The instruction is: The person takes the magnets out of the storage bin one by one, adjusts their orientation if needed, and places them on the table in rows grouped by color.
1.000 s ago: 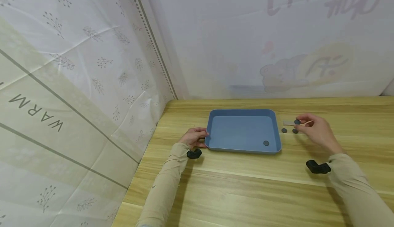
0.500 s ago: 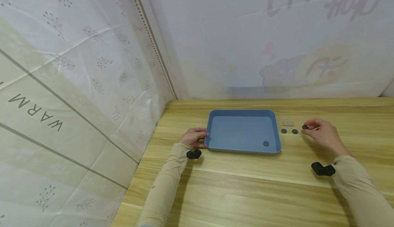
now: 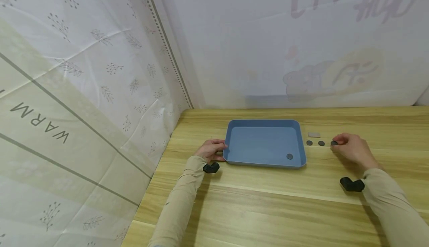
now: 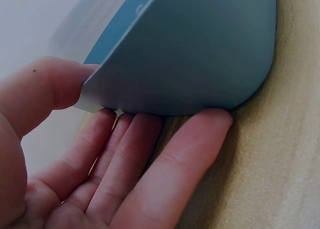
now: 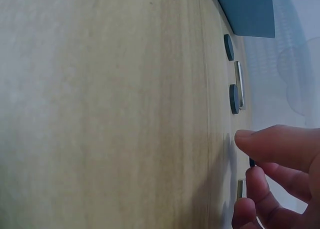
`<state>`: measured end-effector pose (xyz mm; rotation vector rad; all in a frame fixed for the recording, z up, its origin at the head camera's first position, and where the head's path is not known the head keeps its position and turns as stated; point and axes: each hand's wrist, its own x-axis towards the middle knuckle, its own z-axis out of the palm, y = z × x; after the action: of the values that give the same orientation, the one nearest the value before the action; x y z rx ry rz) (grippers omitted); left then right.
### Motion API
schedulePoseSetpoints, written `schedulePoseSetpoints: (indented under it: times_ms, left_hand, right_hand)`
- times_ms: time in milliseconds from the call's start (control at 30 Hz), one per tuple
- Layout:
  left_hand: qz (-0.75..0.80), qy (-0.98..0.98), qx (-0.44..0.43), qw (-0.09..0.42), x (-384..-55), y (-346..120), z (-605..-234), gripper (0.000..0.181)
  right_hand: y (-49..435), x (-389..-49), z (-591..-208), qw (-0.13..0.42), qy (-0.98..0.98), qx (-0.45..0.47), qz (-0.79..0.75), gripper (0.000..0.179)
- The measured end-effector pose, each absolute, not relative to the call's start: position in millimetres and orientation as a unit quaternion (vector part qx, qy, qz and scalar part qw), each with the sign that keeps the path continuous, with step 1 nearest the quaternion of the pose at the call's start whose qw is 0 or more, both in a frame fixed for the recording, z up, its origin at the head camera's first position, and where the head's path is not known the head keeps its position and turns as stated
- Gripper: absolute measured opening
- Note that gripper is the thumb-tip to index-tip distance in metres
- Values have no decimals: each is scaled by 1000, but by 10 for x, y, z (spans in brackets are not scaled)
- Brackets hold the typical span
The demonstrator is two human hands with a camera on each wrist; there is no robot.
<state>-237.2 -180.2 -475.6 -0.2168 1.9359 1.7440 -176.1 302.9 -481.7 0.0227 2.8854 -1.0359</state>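
Observation:
At the left end of a shallow blue tray point(image 3: 261, 143), my left hand point(image 3: 210, 149) holds its wall. In the left wrist view the thumb point(image 4: 60, 84) hooks over the rim, and the other fingers touch the outer wall low down. Right of the tray, my right hand point(image 3: 352, 148) pinches a small dark disc point(image 3: 334, 143) between thumb and fingertips, low at the tabletop. Two similar discs, a nearer one point(image 3: 321, 143) and a farther one point(image 3: 309, 143), lie in line with it. Another disc point(image 3: 289, 156) lies inside the tray, near its front right corner.
Behind the row of discs lies a small flat pale rectangular strip point(image 3: 314, 134). In the right wrist view another pale piece point(image 5: 241, 189) shows partly behind the fingers. The wooden table point(image 3: 251, 209) meets fabric-covered walls point(image 3: 228, 64) at the back and left.
My right hand has carried the pinched disc rightward from beside the pale strip, then lowered it into line with the other two discs. The left hand and tray have stayed put.

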Motion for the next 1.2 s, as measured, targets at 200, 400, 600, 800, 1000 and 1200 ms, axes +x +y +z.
schedulePoseSetpoints:
  times_ms: [200,400,600,800,1000,1200]
  left_hand:
    - [645,712,-100,258,-2405,-1791,-4784,44]
    - [647,712,-95,255,-2385,-1782,-4767,44]
    - [645,715,-91,254,-2384,-1793,-4778,44]
    - [648,711,-98,256,-2395,-1797,-4790,42]
    - [643,716,-99,254,-2391,-1790,-4775,44]
    - [642,716,-98,254,-2394,-1789,-4776,45]
  right_hand:
    - [3024,-1786,-4821,45,942,7,-333,42]
    - [3027,-1805,-4814,55,941,11,-333,42]
    - [3048,-1826,-4824,63,939,15,-337,43]
    - [3058,-1836,-4815,72,937,27,-340,44]
    - [3059,-1841,-4812,74,936,34,-341,43]
    - [3059,-1848,-4824,80,933,41,-348,43]
